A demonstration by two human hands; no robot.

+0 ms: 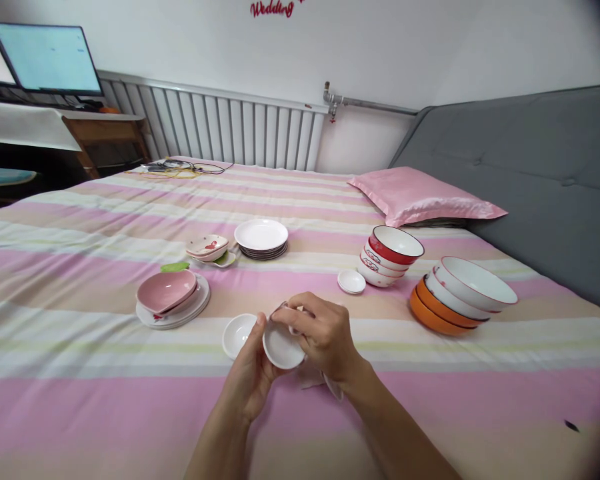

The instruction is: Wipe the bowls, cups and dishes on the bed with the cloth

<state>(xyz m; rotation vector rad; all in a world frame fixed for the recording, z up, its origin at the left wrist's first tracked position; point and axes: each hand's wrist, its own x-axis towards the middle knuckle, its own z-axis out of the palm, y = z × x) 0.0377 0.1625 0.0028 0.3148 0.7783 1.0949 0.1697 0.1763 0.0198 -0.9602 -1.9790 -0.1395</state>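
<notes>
My left hand grips a small white dish from its left side, thumb along the rim. Over the dish's far right edge, my right hand is closed, its fingertips bent against the inside; what it pinches, if anything, is too hidden to name. Just behind my left thumb lies another small white dish on the bed. Below my right hand, a pale scrap and a white curved rim show in part.
The striped bedsheet carries stacked plates, pink bowls on white plates, and heart-patterned dishes. To the right are red-and-white bowls, orange and white bowls and small saucers. A pink pillow lies behind.
</notes>
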